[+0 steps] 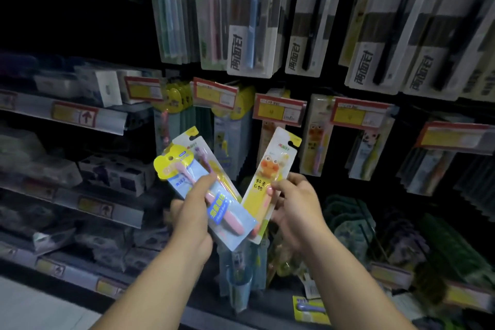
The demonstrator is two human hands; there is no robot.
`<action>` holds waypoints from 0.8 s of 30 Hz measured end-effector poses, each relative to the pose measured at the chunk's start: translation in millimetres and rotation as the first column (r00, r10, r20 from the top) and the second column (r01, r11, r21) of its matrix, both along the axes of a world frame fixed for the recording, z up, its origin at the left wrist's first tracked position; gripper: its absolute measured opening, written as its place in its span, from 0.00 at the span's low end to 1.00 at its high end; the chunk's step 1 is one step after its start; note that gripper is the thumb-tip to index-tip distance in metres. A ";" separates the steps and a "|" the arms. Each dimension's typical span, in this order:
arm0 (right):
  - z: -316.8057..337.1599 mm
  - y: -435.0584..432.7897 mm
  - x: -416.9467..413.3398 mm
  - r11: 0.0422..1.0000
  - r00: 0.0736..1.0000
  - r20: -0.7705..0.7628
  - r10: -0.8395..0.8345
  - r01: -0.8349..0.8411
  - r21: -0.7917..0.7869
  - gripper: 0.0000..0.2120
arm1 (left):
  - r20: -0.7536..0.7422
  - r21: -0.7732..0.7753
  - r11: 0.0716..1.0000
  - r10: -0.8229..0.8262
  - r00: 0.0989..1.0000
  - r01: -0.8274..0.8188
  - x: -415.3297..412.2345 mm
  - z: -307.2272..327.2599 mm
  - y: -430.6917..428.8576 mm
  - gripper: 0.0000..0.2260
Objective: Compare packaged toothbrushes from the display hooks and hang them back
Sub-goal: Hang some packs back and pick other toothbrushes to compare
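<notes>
Left hand (191,215) gripped blue toothbrush packs (229,210), right hand (297,206) a yellow pack (270,169), near crowded hanging packs (317,139) and price tags (280,110).

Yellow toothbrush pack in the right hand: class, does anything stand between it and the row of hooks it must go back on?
Open air lies between the yellow pack and the hanging packs above it. Only a price tag hangs in front of those packs, so the pack likely has to slip in behind it.

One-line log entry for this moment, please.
phase: comparing | left hand: holds blue pack, second pack behind | right hand: holds yellow pack | status: none rehung yet
</notes>
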State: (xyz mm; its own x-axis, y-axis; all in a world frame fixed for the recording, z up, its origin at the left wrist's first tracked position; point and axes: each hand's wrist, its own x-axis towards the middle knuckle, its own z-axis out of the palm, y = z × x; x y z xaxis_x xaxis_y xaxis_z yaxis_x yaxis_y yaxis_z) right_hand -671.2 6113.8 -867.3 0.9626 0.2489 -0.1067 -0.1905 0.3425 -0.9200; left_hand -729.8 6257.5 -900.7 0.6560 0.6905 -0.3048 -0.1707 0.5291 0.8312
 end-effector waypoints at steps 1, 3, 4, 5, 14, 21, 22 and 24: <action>1.1 -2.9 -1.3 1.000 1.000 0.006 -0.019 0.019 0.005 0.10 | 0.000 0.013 1.000 0.003 1.000 -0.003 -2.1 1.9 -0.9 0.28; 4.1 -10.8 -1.5 0.998 0.998 0.020 -0.060 0.060 0.014 0.09 | -0.009 0.037 0.999 0.005 1.000 -0.005 -5.4 4.6 -1.1 0.28; 5.5 -16.1 -0.5 0.997 0.996 0.033 -0.080 0.081 -0.001 0.08 | -0.015 0.050 0.999 -0.013 1.000 0.014 -6.9 5.6 -1.3 0.28; 7.0 -22.0 0.5 0.994 0.994 0.051 -0.099 0.101 -0.039 0.08 | -0.010 0.064 0.997 -0.032 0.999 0.033 -8.2 6.1 -2.0 0.27; 13.0 -58.9 29.7 0.865 0.917 0.322 -0.237 0.350 -0.360 0.11 | 0.065 0.317 0.939 -0.162 0.985 0.133 -11.3 2.5 -17.1 0.11; 36.6 -59.6 91.3 0.793 0.893 0.369 -0.256 0.412 -0.448 0.13 | 0.097 0.337 0.931 -0.185 0.978 0.143 4.2 2.8 -24.0 0.16; 38.6 -59.2 99.6 0.783 0.889 0.377 -0.261 0.423 -0.456 0.13 | 0.105 0.328 0.935 -0.177 0.979 0.134 6.4 1.4 -23.7 0.14; 39.1 -59.0 113.6 0.765 0.872 0.398 -0.285 0.457 -0.454 0.14 | 0.115 0.309 0.944 -0.158 0.981 0.116 9.0 0.3 -22.2 0.17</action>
State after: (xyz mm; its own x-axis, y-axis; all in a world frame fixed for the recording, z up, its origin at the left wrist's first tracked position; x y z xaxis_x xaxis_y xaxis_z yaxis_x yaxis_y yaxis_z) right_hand -557.7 6054.7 -828.2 0.9719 -0.1457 0.1851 0.1513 -0.2159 -0.9646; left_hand -720.8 6235.3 -900.3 0.7715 0.6363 0.0011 -0.2369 0.2856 0.9286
